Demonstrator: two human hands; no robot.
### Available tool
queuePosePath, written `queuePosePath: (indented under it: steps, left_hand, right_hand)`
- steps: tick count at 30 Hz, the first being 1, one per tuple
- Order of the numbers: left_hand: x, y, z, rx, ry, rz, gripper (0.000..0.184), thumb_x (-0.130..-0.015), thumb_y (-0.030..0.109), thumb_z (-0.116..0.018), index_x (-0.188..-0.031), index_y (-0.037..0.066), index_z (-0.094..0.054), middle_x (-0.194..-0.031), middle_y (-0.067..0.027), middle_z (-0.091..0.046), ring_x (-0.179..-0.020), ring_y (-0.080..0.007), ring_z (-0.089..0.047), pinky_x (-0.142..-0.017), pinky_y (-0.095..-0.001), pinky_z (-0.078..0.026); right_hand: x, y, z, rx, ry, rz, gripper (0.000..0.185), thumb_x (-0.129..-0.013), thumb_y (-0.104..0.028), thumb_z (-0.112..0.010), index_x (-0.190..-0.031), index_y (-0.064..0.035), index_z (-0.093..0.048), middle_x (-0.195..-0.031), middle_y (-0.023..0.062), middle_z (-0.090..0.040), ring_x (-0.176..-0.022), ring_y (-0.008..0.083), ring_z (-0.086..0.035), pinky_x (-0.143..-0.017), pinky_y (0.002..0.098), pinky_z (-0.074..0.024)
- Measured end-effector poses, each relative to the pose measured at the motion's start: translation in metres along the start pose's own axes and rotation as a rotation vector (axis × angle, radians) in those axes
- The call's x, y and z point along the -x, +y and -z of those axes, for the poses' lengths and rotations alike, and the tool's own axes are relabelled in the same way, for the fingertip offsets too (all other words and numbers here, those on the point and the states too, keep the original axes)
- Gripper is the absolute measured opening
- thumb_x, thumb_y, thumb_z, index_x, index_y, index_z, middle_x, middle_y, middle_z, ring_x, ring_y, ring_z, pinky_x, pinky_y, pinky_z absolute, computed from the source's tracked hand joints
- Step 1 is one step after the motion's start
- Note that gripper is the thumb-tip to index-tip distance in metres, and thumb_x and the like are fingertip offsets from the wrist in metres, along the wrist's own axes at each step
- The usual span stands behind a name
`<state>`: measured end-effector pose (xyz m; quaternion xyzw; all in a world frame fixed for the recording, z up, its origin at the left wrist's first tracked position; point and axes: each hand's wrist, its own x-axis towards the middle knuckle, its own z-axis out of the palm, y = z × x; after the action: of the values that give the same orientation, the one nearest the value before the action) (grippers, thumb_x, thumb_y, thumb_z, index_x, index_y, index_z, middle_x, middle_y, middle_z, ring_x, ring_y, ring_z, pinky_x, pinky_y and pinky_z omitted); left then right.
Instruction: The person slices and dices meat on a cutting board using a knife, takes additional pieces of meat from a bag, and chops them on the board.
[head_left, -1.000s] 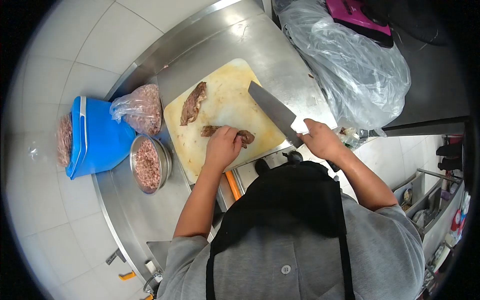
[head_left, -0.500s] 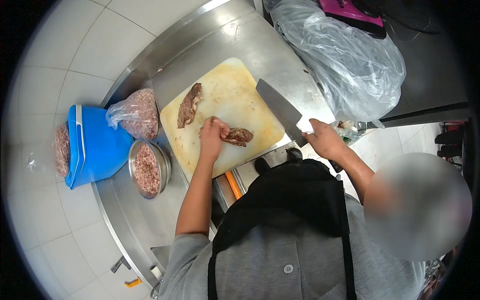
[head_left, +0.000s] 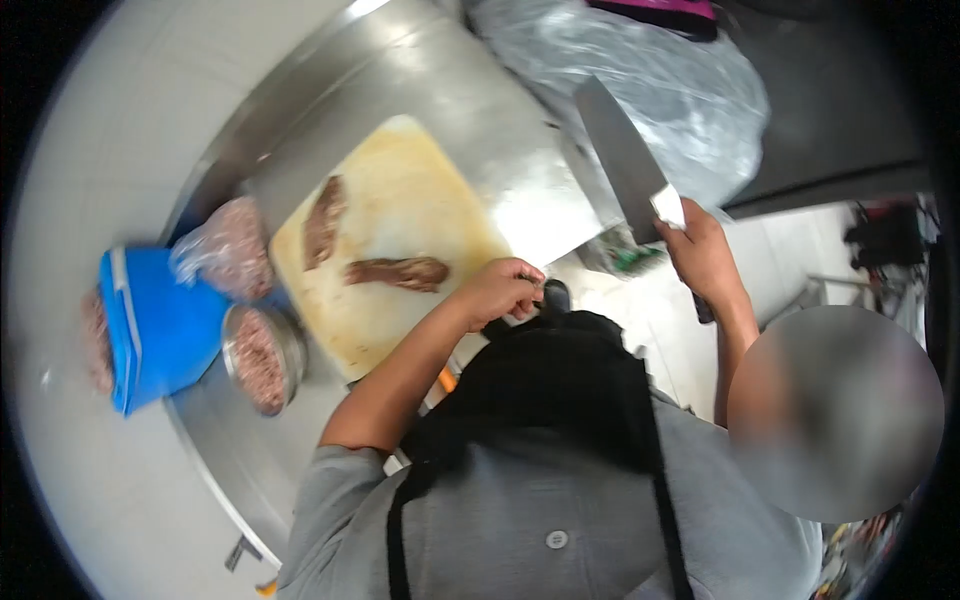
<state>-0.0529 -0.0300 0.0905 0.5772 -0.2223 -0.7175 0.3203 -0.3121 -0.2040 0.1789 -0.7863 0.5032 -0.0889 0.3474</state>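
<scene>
My right hand point(head_left: 700, 250) grips a large knife point(head_left: 622, 150) with something white around the base of its blade, raised over the table's right edge. Near the board's right corner, my left hand point(head_left: 503, 290) is closed in front of the black apron; what it holds, if anything, is too small to name. Two strips of brown meat lie on the yellowed cutting board point(head_left: 410, 190): one strip point(head_left: 323, 222) at the left and another point(head_left: 398, 273) nearer my body. Neither hand touches them.
A metal bowl of ground meat point(head_left: 258, 360), a plastic bag of ground meat point(head_left: 238, 250) and a blue cooler point(head_left: 165, 325) are at the left. Clear plastic sheeting point(head_left: 690, 100) covers the back right. A person's blurred form point(head_left: 836, 414) appears at the right.
My left hand has let go of the nearer meat strip and moved right, off the board. My right hand has lifted the knife up and right. The whole view has shifted.
</scene>
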Motion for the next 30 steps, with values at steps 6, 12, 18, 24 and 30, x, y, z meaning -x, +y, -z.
queuePosePath:
  steps: [6, 12, 18, 24, 30]
  left_hand:
    - [-0.105, 0.005, -0.1, -0.076, 0.034, -0.154, 0.053, -0.092, 0.006, -0.067, -0.139, -0.01, -0.049, -0.124, -0.0201, -0.065, -0.109, -0.0219, -0.065, -0.091, -0.0334, -0.054]
    - [-0.067, 0.019, -0.062, -0.216, -0.087, -0.248, 0.053, -0.092, 0.006, -0.068, -0.141, -0.007, -0.051, -0.13, -0.0199, -0.064, -0.118, -0.0222, -0.062, -0.101, -0.0337, -0.05]
    - [0.065, 0.015, 0.073, -0.358, 0.607, -0.586, 0.034, -0.091, 0.005, -0.069, -0.125, 0.004, -0.067, -0.114, -0.0069, -0.072, -0.103, -0.0164, -0.067, -0.091, -0.0294, -0.054]
    - [0.131, -0.035, 0.138, -0.849, 1.129, -0.475, 0.031, -0.083, 0.008, -0.075, -0.113, 0.006, -0.071, -0.109, -0.0134, -0.069, -0.106, -0.0312, -0.064, -0.093, -0.0374, -0.052]
    - [0.074, -0.07, 0.109, -1.122, 1.106, -0.705, 0.031, -0.079, 0.025, -0.079, -0.105, 0.009, -0.071, -0.114, -0.0093, -0.065, -0.114, -0.0311, -0.056, -0.101, -0.0459, -0.04]
  right_hand:
    - [0.014, 0.025, 0.04, -0.127, 0.195, -0.127, 0.031, -0.094, -0.019, -0.061, -0.116, 0.0028, -0.063, -0.101, 0.0262, -0.07, -0.099, 0.0353, -0.068, -0.088, 0.0403, -0.0507]
    - [0.032, 0.051, 0.042, -0.115, 0.222, -0.096, 0.026, -0.098, -0.015, -0.059, -0.119, 0.0, -0.062, -0.081, 0.0072, -0.06, -0.071, 0.0144, -0.055, -0.065, 0.0307, -0.0433]
    - [0.024, 0.027, 0.025, -0.174, 0.061, -0.204, 0.028, -0.096, -0.013, -0.061, -0.119, 0.0022, -0.064, -0.095, 0.0168, -0.071, -0.087, 0.0221, -0.064, -0.083, 0.0358, -0.0498]
    - [-0.005, -0.012, -0.009, -0.007, -0.051, 0.157, 0.025, -0.094, -0.018, -0.063, -0.108, 0.0026, -0.062, -0.096, 0.0287, -0.068, -0.096, 0.0477, -0.065, -0.081, 0.0479, -0.0502]
    - [-0.014, -0.084, -0.066, 0.254, -0.295, 0.247, 0.03, -0.093, -0.026, -0.062, -0.107, -0.0004, -0.059, -0.095, 0.0307, -0.067, -0.096, 0.0484, -0.065, -0.083, 0.0556, -0.0507]
